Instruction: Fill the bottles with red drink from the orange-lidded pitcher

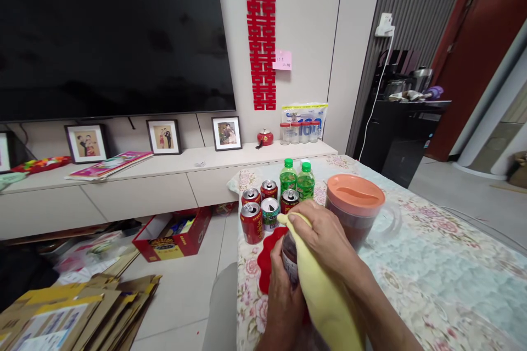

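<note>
Roughly, both hands were busy at one bottle; left hand [283, 290] wrapped round the dark bottle [290, 258], its grip closed on the body, label partly showing; right hand [321, 227] pinched the yellow cloth [323, 285] against the bottle's top, its grip narrow and full of fabric; cap and neck hidden under cloth and fingers; the cloth hung down below the right wrist, covering part of the bottle.

The bottle stood or hovered over a red mat [265, 263] near the left edge of the counter [432, 285]; base hidden, so contact couldn't be told; just beyond the right hand, a huddle of cans [252, 223] with two green bottles [305, 181] behind; beside the right forearm, a jug [356, 197] with an orange lid; further back, a white cabinet [193, 162] with framed photos [164, 137].

Risks, as judged: slick glass or plastic could turn in the left hand if the cloth were twisted hard; the loose cloth tail could snag or drag; a right-hand slip forward could topple the nearest cans; an elbow swung outward could bump the jug; a dropped bottle could roll off the close left edge.
</note>
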A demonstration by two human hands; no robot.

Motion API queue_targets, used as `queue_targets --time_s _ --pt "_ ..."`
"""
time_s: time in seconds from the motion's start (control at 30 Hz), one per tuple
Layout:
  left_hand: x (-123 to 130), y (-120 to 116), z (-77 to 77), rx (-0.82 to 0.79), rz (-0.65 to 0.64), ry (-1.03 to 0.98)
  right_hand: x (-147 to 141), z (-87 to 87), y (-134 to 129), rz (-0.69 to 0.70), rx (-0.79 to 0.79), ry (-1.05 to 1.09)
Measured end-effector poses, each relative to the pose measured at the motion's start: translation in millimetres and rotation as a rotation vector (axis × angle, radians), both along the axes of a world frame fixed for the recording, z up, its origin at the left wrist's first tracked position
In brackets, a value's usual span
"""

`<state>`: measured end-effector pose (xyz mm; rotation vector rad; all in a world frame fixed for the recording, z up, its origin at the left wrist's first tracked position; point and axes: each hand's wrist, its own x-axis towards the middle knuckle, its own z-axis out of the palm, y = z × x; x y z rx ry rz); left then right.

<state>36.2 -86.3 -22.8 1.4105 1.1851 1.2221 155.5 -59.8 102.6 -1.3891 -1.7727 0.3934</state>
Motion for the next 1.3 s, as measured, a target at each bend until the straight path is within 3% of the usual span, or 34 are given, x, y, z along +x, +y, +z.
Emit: queue_targets --time_s 0.1,0.17,0.43,0.57,0.83,1.0,1.13,1.2,1.3 --pt "-0.7 -1.7 -0.4 0.005 -0.015 -0.023 8.3 -2.9 8.2 -0.014 -0.078 0.126" --pt "-1.0 -2.4 -1.6 0.009 -0.01 -0.022 14.0 -13.6 12.5 -0.022 -0.104 0.178" --pt "-0.5 0.7 -8.9 0.027 -0.011 0.033 21.2 -97.3 2.5 -0.143 -0.109 0.234" --pt "-0.9 -0.7 -4.6 0.016 0.027 0.019 15.4 -116.8 -3.1 -0.199 -0.07 0.169" --pt "-5.7 -10.8 -3.5 0.03 0.035 -0.093 7.3 -114.6 -5.1 -0.199 -0.013 0.239" --pt "-4.0 -6.8 -4.6 0.05 0.049 -0.097 11.9 -82.6 -24.6 -0.247 0.047 0.434" --pt "-2.8 -5.5 -3.3 -0.009 0.06 -0.123 1.5 -60.9 -37.3 -0.239 0.246 0.486" --pt "-3.1 -6.0 -1.9 -0.041 0.033 -0.153 -5.4 -64.6 -36.6 -0.194 0.292 0.373" --pt "-4.6 -6.8 0.8 0.035 -0.008 -0.208 -10.5 -85.8 -28.2 -0.191 0.223 0.344"
